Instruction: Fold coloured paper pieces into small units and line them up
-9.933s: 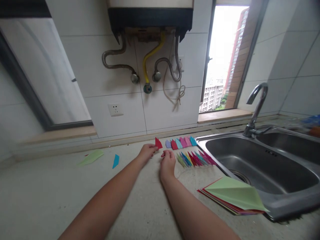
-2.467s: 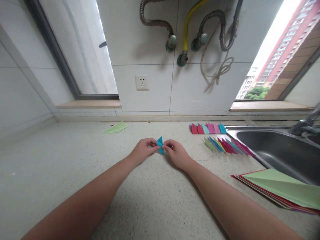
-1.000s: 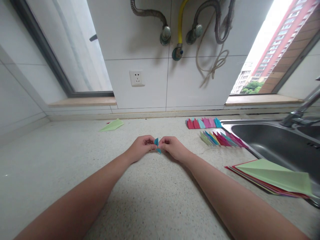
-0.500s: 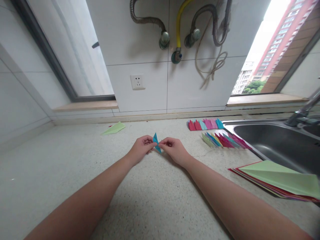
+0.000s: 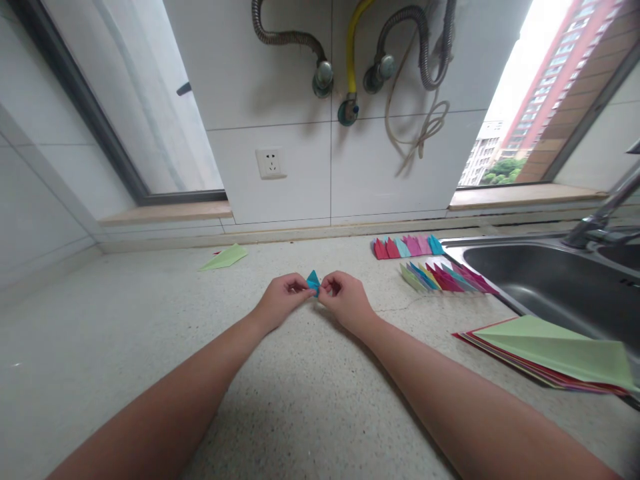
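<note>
A small blue folded paper (image 5: 313, 279) is pinched between my two hands, just above the speckled countertop (image 5: 280, 400). My left hand (image 5: 284, 297) is closed on its left side, thumb and fingertips pressed together. On the right side, my right hand (image 5: 346, 297) grips the paper's edge with thumb and forefinger. The paper's pointed tip stands up between the hands, and its lower part is partly covered by fingers. To the right lie a row of red, pink and blue folded papers (image 5: 407, 247) and a second, fanned row of multicoloured ones (image 5: 447, 278).
A stack of larger folded sheets, light green on top (image 5: 555, 347), lies at the right by the steel sink (image 5: 530, 263) with its faucet (image 5: 595, 223). A green folded sheet (image 5: 225, 257) rests at the back left. Hoses and a socket (image 5: 271, 163) are on the tiled wall.
The blue paper's lower point, which stuck out below my fingers, no longer shows; the paper now looks shorter and broader. The camera view has shifted slightly.
</note>
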Demonstrator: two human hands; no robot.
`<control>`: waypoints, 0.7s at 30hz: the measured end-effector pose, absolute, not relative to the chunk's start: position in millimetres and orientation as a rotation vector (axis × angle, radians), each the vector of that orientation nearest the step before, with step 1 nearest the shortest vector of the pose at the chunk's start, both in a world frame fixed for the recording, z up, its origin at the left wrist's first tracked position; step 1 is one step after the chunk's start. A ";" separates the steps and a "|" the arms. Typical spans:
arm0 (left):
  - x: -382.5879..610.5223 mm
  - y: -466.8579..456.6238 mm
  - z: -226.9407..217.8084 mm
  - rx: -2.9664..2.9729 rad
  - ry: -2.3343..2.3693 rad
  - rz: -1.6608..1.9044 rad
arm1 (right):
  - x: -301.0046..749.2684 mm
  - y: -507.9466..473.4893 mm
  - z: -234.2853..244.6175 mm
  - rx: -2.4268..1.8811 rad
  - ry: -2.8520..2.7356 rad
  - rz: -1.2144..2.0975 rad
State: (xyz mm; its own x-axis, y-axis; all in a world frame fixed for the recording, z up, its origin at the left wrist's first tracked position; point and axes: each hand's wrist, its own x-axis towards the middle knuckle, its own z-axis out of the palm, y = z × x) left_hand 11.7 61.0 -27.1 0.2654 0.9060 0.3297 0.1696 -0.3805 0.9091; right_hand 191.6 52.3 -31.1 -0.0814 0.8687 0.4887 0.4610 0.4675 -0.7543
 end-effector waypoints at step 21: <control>7.3 70.1 -31.7 1.414 0.979 1.241 | 195.7 53.9 -32.2 -1.172 -1.809 0.483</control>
